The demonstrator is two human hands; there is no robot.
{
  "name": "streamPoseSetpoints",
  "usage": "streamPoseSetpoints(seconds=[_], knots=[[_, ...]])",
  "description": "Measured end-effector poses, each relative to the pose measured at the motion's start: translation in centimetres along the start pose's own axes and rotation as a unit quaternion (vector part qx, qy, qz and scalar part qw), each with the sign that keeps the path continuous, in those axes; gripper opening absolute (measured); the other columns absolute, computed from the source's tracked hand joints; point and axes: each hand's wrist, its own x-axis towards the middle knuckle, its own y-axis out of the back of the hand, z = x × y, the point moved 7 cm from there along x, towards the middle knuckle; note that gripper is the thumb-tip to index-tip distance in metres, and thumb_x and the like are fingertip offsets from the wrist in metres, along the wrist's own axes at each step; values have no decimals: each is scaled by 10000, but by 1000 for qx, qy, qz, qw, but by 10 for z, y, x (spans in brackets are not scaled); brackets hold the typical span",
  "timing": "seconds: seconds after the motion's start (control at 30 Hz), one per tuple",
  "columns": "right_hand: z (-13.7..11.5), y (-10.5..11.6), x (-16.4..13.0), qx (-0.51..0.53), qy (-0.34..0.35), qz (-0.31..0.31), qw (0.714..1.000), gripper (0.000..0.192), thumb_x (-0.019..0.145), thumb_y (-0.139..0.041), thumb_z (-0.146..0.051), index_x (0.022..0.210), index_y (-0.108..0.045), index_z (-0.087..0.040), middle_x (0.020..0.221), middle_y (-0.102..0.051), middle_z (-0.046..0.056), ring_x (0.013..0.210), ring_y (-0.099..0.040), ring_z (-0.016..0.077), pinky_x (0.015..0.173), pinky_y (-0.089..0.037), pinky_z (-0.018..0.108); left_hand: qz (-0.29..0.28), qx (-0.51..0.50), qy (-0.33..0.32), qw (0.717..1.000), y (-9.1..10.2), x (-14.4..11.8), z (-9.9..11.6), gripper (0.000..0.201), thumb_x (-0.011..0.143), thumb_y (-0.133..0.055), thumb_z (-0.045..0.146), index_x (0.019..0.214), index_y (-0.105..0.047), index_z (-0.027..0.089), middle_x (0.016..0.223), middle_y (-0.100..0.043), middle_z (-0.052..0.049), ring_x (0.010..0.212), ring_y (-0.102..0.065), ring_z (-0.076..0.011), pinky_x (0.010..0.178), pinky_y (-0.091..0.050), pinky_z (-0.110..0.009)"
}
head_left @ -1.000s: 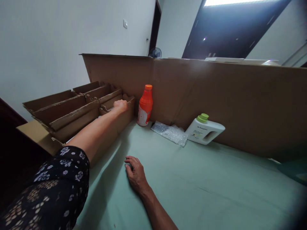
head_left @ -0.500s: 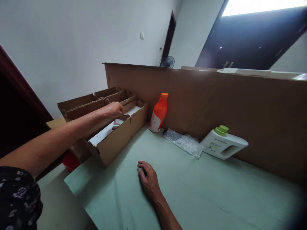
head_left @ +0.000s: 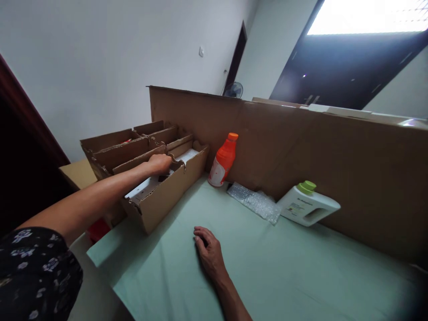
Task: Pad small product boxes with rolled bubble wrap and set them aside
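My left hand [head_left: 160, 164] reaches down into the front row of a divided cardboard box [head_left: 163, 203], close to its inner divider. Its fingertips are hidden, so I cannot see whether they hold anything. Below and beside that hand lies a white, flat-looking item [head_left: 142, 191], partly covered by the arm. A bubble-wrapped item [head_left: 187, 155] fills the compartment behind. On the pale green tabletop [head_left: 267, 267] rests my right hand [head_left: 210, 250], fingers loosely curved, thumb apart, holding nothing.
An orange bottle [head_left: 223, 161] stands at the back by a cardboard wall [head_left: 284, 147]. To its right lie a flat bubble-wrap packet [head_left: 254, 203] and a white jug with a green cap [head_left: 307, 205]. Something red [head_left: 98, 230] shows below the box.
My left hand has dropped lower into the front row of the box. My right hand keeps its place on the table. The view has shifted slightly.
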Motion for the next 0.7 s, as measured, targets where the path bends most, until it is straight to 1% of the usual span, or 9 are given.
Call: streamPoseSetpoints(seconds=[0.07,0.2,0.3,0.37,0.43,0.6,0.7], knots=[[1,0,0,3,-1,2,1000,179,852,-575,-230,899,-747,-218,1100,-759,107,1048,-698,253,969,-540,432,4,3,13,1000,-2,2,0,347,809,-651,301,1123,-745,186,1149,-750,-154,1094,-688,-315,868,-527,-340],[2,0,0,8,-1,2,1000,181,851,-573,-226,894,-749,-220,1087,-762,107,1036,-700,255,960,-541,436,0,-9,42,999,-7,8,-4,367,834,-678,406,1145,-728,218,1169,-744,-132,1150,-667,-311,914,-521,-337],[2,0,0,10,-3,0,1000,176,849,-578,-221,894,-748,-224,1088,-762,102,1037,-698,249,963,-537,427,-25,-22,62,998,-11,16,-7,381,893,-654,458,1163,-700,193,1206,-713,-131,1138,-664,-294,945,-527,-398],[2,0,-1,13,-3,1,1000,178,849,-575,-217,895,-746,-222,1089,-760,101,1038,-697,245,964,-535,421,-47,-31,69,996,-14,21,-7,393,937,-626,449,1212,-651,170,1246,-673,-120,1117,-656,-265,953,-534,-455],[2,0,-1,16,-2,1,1000,180,847,-571,-212,894,-744,-221,1083,-760,98,1033,-697,240,961,-536,414,-67,-38,73,994,-17,25,-6,385,958,-615,415,1250,-610,165,1271,-639,-108,1103,-646,-246,944,-544,-479],[2,-1,-2,23,3,2,1000,176,842,-574,-204,889,-742,-224,1073,-762,91,1023,-697,235,958,-535,408,-94,-44,87,991,-19,28,-2,364,957,-627,369,1259,-597,168,1263,-626,-101,1082,-645,-240,909,-564,-456],[1,-1,-2,25,4,4,1000,183,843,-567,-198,888,-742,-221,1067,-763,94,1019,-694,235,956,-532,413,-102,-54,87,989,-19,29,-3,366,945,-634,416,1203,-632,155,1210,-663,-102,1048,-666,-239,892,-568,-444]])
